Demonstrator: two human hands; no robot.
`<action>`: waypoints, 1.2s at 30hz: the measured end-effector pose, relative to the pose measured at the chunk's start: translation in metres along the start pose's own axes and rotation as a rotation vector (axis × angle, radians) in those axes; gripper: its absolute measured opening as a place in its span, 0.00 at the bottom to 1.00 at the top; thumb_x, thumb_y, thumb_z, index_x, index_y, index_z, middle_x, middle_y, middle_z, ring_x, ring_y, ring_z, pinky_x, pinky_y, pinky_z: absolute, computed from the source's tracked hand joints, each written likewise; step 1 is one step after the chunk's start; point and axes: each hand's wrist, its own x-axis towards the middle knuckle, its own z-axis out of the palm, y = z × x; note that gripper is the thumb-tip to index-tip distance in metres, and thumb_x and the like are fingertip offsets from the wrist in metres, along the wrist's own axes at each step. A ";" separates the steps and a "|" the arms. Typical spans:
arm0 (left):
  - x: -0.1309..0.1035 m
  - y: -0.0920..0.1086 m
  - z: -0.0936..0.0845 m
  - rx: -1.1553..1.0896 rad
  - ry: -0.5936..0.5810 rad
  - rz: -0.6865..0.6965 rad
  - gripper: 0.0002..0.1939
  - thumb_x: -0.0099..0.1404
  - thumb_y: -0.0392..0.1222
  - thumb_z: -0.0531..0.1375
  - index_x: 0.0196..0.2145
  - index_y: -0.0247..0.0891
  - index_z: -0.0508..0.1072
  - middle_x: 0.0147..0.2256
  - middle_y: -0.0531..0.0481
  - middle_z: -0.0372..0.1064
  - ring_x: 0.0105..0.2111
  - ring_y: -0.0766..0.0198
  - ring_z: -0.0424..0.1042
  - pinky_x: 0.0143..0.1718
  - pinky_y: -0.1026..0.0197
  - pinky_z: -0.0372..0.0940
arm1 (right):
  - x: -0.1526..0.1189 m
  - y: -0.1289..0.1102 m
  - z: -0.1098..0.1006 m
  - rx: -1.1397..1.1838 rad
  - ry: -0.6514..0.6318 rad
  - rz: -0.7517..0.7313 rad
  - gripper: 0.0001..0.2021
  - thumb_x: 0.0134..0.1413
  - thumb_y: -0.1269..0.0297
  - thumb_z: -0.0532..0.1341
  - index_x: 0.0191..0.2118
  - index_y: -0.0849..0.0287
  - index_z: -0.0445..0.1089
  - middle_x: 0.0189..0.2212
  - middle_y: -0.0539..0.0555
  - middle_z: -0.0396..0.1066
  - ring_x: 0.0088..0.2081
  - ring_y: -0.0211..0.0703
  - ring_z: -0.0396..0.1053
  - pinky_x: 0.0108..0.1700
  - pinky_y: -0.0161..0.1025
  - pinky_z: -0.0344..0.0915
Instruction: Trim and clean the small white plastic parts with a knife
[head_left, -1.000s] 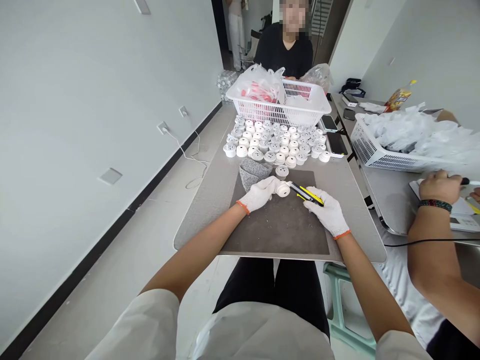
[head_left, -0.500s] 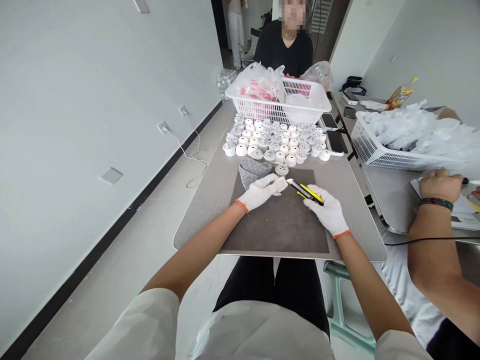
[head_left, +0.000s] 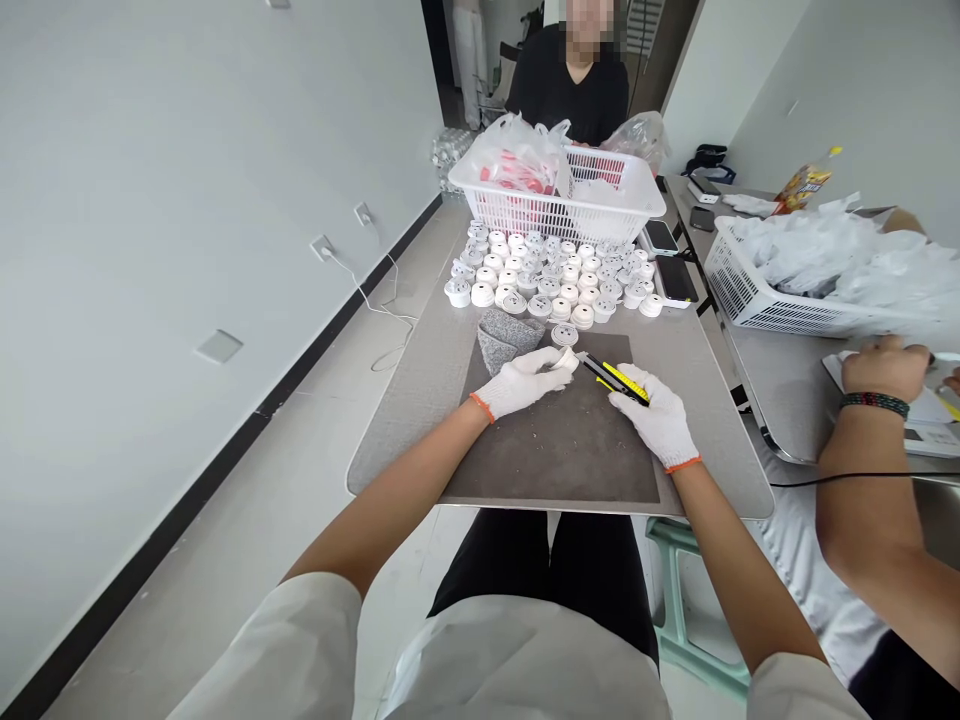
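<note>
My left hand, in a white glove with an orange cuff, grips a small white plastic part above the brown mat. My right hand, gloved alike, is closed around a yellow and black utility knife. Its blade points left, close to the white part; whether they touch is too small to tell. A folded grey cloth lies just beyond my left hand. One round white piece sits at the mat's far edge, with rows of similar white pieces behind it.
A white basket with plastic bags stands at the table's far end, before a seated person in black. Phones lie at the right edge. On the right table are another basket and a person's arm with a bracelet.
The white part in my left hand has turned and shows more of its round shape. The knife has shifted slightly right, its tip a little back from where it was.
</note>
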 end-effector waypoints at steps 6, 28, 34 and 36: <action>-0.001 0.002 -0.002 -0.066 -0.063 -0.027 0.19 0.67 0.52 0.61 0.49 0.36 0.75 0.40 0.45 0.77 0.39 0.62 0.78 0.41 0.60 0.75 | 0.000 0.004 0.000 0.010 -0.015 -0.002 0.29 0.50 0.55 0.70 0.59 0.53 0.73 0.58 0.52 0.70 0.62 0.50 0.67 0.70 0.50 0.59; 0.002 -0.009 -0.005 -0.138 -0.032 -0.021 0.18 0.63 0.34 0.53 0.50 0.33 0.73 0.38 0.46 0.77 0.32 0.66 0.75 0.35 0.63 0.73 | -0.002 0.001 -0.003 0.006 -0.054 -0.017 0.28 0.51 0.56 0.70 0.59 0.53 0.73 0.58 0.51 0.70 0.62 0.49 0.67 0.70 0.49 0.60; 0.002 -0.009 -0.004 -0.125 -0.022 -0.014 0.17 0.64 0.35 0.54 0.49 0.34 0.73 0.39 0.47 0.77 0.29 0.70 0.72 0.33 0.66 0.71 | -0.001 0.001 -0.003 -0.006 -0.062 -0.007 0.28 0.51 0.56 0.71 0.58 0.52 0.74 0.58 0.51 0.71 0.61 0.50 0.68 0.69 0.50 0.60; 0.001 -0.008 -0.004 -0.162 -0.026 -0.012 0.17 0.63 0.36 0.54 0.48 0.34 0.73 0.41 0.46 0.77 0.30 0.69 0.73 0.35 0.65 0.72 | -0.001 0.001 -0.003 -0.004 -0.065 -0.005 0.28 0.51 0.55 0.71 0.58 0.52 0.74 0.57 0.52 0.71 0.60 0.50 0.69 0.69 0.50 0.61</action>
